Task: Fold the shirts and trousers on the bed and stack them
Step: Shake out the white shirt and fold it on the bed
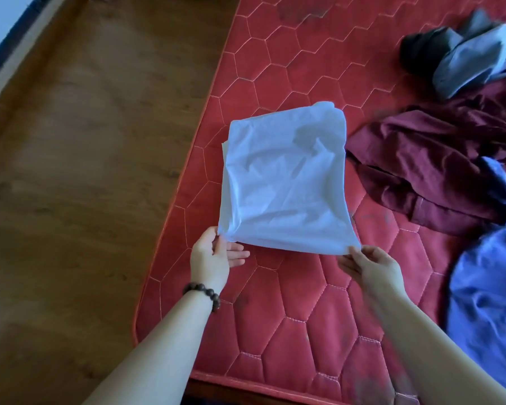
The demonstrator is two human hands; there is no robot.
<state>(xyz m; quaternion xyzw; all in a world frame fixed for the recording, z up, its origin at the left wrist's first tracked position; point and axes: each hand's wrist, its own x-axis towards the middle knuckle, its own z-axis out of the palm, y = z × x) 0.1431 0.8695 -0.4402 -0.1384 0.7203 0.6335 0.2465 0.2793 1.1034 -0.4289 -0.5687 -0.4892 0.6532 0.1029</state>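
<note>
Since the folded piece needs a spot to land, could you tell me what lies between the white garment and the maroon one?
In the head view, only a narrow strip of bare red quilted mattress separates the white garment from the maroon garment.

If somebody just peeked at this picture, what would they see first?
Probably the white folded garment in the middle, held up at its two near corners by the left hand and the right hand over the red quilted mattress. Next, the loose clothes on the right: a maroon garment, a blue one nearer, and a grey one farther back.
</note>
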